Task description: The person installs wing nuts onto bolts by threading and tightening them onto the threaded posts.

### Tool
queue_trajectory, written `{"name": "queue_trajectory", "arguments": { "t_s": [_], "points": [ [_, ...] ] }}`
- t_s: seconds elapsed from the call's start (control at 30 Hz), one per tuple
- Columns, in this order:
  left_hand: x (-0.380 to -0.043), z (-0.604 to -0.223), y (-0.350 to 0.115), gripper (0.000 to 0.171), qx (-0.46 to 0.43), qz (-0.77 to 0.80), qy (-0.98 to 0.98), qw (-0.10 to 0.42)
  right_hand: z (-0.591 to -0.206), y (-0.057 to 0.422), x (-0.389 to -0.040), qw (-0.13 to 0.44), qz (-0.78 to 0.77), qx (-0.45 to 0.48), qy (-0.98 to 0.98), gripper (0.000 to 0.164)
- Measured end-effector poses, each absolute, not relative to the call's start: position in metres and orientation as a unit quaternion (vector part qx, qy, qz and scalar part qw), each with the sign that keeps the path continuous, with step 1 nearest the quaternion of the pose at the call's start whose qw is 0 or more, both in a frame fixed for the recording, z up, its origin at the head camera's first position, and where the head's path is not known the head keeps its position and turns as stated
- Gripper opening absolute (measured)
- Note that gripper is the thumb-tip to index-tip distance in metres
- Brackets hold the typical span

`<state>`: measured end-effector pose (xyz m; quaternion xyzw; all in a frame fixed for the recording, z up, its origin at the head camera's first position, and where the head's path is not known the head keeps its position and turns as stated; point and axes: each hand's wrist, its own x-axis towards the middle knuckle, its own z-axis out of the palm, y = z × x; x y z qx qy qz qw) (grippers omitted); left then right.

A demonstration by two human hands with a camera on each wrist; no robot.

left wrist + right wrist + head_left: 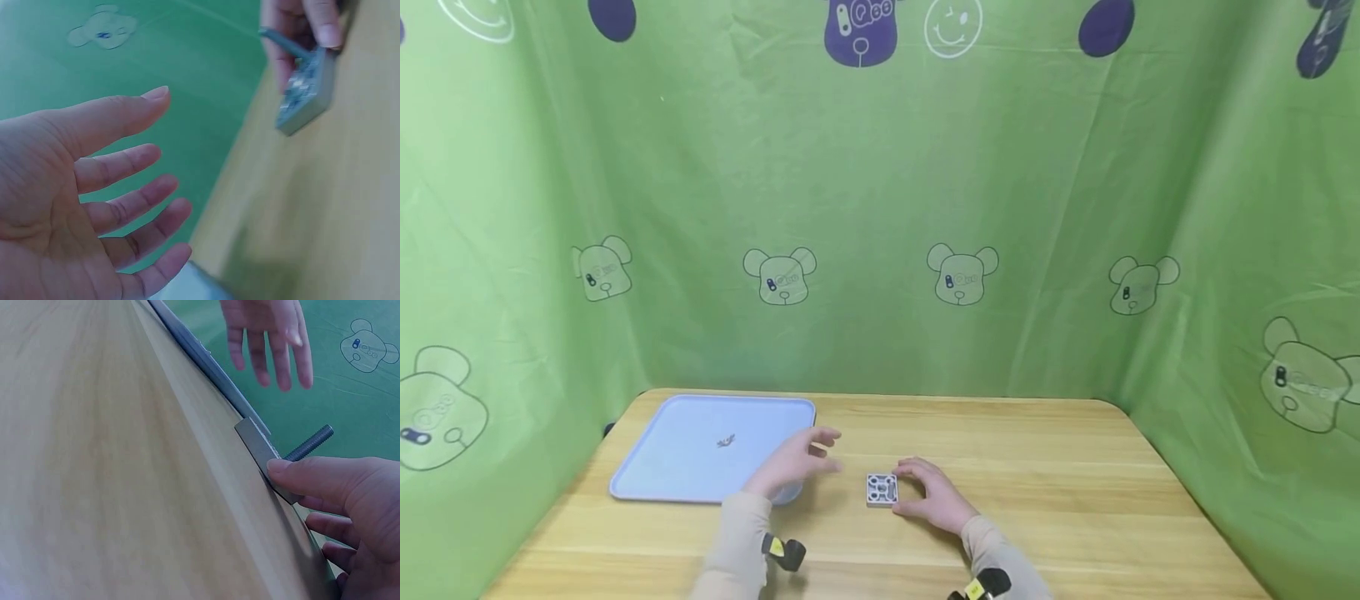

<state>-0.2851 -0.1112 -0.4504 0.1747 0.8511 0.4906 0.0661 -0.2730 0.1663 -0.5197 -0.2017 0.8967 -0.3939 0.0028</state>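
A small square grey metal block point(882, 490) with round recesses in its top lies on the table. From its top a threaded bolt point(310, 442) sticks up, seen clearly in the right wrist view. My right hand point(936, 498) holds the block at its right side, thumb on the near corner and fingers at the far one. My left hand point(793, 461) hovers by the tray's right edge, left of the block. Its fingers point(134, 203) are spread and loosely bent, palm bare in the left wrist view.
A light blue tray point(662, 450) sits on the left of the wooden table point(1075, 467). Several tiny brownish pieces point(726, 440) lie together in its middle. A green printed curtain point(880, 333) surrounds the table at the back and on both sides.
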Motion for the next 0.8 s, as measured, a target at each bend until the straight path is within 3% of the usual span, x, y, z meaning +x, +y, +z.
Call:
{"name": "queue_trajectory", "arguments": {
  "t_s": [0.43,0.8],
  "points": [
    [-0.288,-0.423,-0.172,0.054,0.089,0.568,0.818,-0.008,-0.519,0.165,-0.273,0.001,-0.39,-0.196,0.9,0.059],
    [-0.294,-0.44,-0.221,0.049,-0.049,0.632,0.767,-0.096,-0.522,0.165,-0.273,-0.034,-0.377,-0.219,0.899,0.058]
  ]
}}
